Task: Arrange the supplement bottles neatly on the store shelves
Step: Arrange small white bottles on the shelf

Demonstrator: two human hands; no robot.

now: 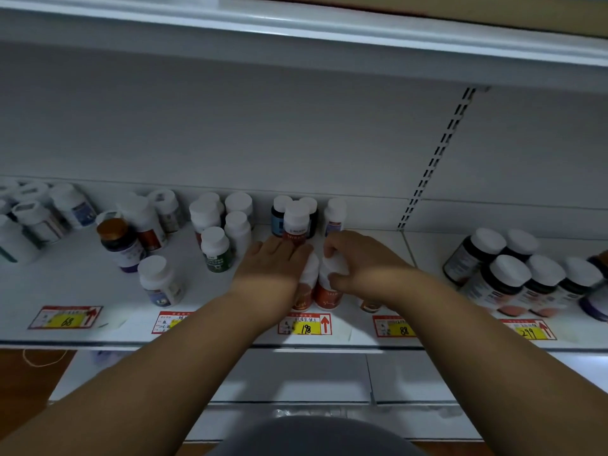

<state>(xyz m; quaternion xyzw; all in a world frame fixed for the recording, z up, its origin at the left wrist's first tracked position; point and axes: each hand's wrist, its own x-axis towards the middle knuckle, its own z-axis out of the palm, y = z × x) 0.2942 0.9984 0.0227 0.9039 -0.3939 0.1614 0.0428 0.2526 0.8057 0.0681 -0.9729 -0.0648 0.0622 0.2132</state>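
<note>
Two white-capped bottles with orange-red labels stand side by side near the front of the white shelf (98, 284). My left hand (273, 261) lies over the cap of the left orange bottle (304, 296), fingers fairly straight. My right hand (357, 263) curls round the cap of the right orange bottle (329, 296). Just behind my hands stands a cluster with a red-labelled bottle (296, 222), a blue-labelled one (279, 215) and a pale one (335, 215).
Loose bottles stand unevenly on the left, among them a green-labelled one (217, 250), a gold-capped dark one (120, 243) and a white one near the front (159, 281). Dark bottles (503, 278) crowd the right section. Price tags (304, 324) line the shelf edge. Another shelf overhangs above.
</note>
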